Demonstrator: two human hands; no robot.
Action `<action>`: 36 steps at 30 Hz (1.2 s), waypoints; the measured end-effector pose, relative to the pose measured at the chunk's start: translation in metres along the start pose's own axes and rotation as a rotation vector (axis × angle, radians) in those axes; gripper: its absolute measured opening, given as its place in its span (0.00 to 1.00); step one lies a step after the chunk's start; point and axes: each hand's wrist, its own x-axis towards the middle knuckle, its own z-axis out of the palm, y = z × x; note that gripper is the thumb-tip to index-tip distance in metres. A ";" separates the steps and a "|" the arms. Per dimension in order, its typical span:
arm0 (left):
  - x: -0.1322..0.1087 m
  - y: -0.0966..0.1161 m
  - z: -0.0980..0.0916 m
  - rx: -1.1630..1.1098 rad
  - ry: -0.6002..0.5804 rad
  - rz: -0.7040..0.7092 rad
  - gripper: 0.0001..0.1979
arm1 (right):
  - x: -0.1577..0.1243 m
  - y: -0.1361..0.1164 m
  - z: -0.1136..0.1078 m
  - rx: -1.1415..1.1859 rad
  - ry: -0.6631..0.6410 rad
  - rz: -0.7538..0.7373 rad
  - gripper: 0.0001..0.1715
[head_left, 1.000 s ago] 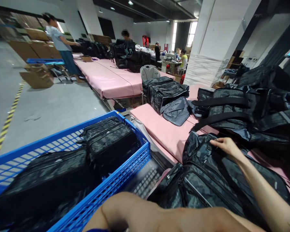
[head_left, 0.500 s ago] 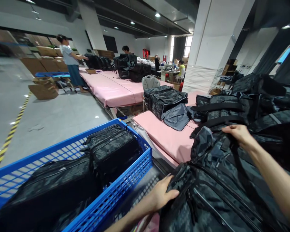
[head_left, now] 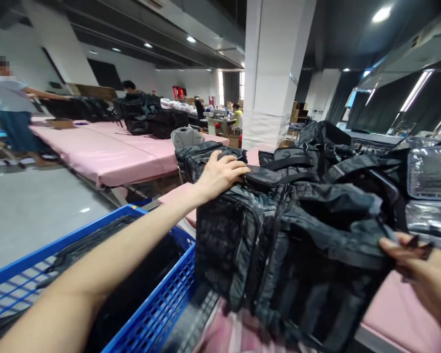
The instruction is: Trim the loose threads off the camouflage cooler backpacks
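Observation:
A dark camouflage backpack [head_left: 268, 235] stands upright in front of me at the table's edge, with its main compartment gaping towards me. My left hand [head_left: 220, 172] grips its top from above, the fingers curled over the upper edge. At the right, my right hand [head_left: 419, 264] is closed on the rim of the opened front panel and pulls it outwards. Some small dark pieces near the right fingers are blurred; I cannot make them out. The backpack's back side is hidden.
A blue plastic crate [head_left: 161, 289] with dark bags inside stands at my left. More camouflage bags [head_left: 316, 157] pile up behind the backpack. Pink-covered tables [head_left: 132, 152] reach back past a white pillar [head_left: 268, 78]. A co-worker [head_left: 12, 108] stands at the far left.
The backpack has been raised upright and turned with its opening towards me. My left hand moved up to its top, my right hand down to the panel's rim. The view swung right.

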 end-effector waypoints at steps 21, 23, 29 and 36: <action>0.066 0.206 0.027 -0.612 -0.536 0.059 0.15 | -0.037 0.035 0.007 0.042 -0.239 -0.120 0.19; 0.062 0.214 0.027 -0.487 -0.520 0.104 0.13 | -0.038 0.032 0.005 0.030 -0.230 -0.131 0.20; 0.063 0.213 0.026 -0.559 -0.491 0.092 0.09 | -0.037 0.037 0.001 -0.017 -0.215 -0.117 0.19; 0.067 0.200 0.027 -0.945 -0.553 -0.108 0.06 | -0.029 0.048 -0.023 -0.362 0.003 -0.363 0.32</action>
